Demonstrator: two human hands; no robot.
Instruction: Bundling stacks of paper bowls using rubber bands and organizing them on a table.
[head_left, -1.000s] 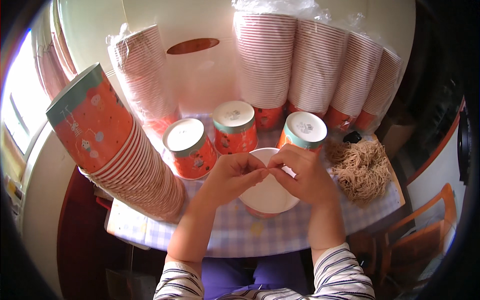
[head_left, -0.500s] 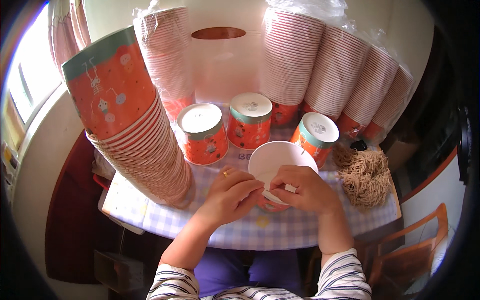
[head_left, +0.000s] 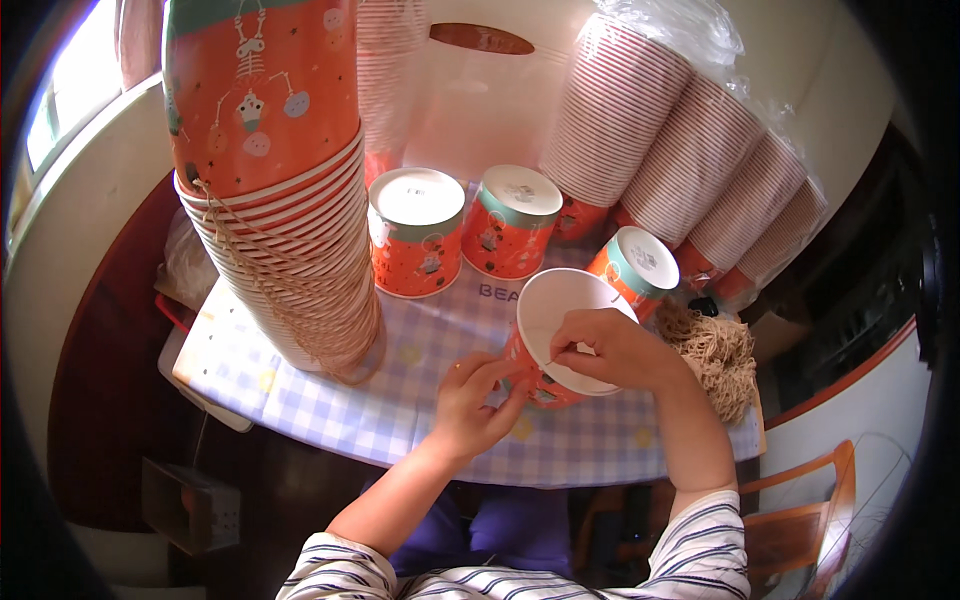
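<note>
Paper cup (head_left: 558, 330), orange outside and white inside, sits just right of the frame's centre, tipped so that its open mouth faces up and toward me; its long axis runs from the rim at upper left down to the base at lower right. I see my right hand (head_left: 610, 350) draped over the near edge of the rim, fingers (head_left: 572, 332) curled narrow and pinched at the lip, apparently on something thin there (a strand of string, I think, but it is too fine to be sure). My left hand (head_left: 475, 395) comes up from lower centre and meets the cup's orange wall from below and to the left, fingertips (head_left: 508, 372) closed against it, so both hands are touching the cup; the right is the one on the rim, the left steadies the side. The cup is held just above the checked tabletop (head_left: 330, 400). Just right of it lies a heap of tan twine (head_left: 722, 355), near my right wrist. Three lidded orange cups (head_left: 510, 220) stand beyond, in the upper centre, and a tall leaning stack of cups (head_left: 280, 200) fills the upper left.
</note>
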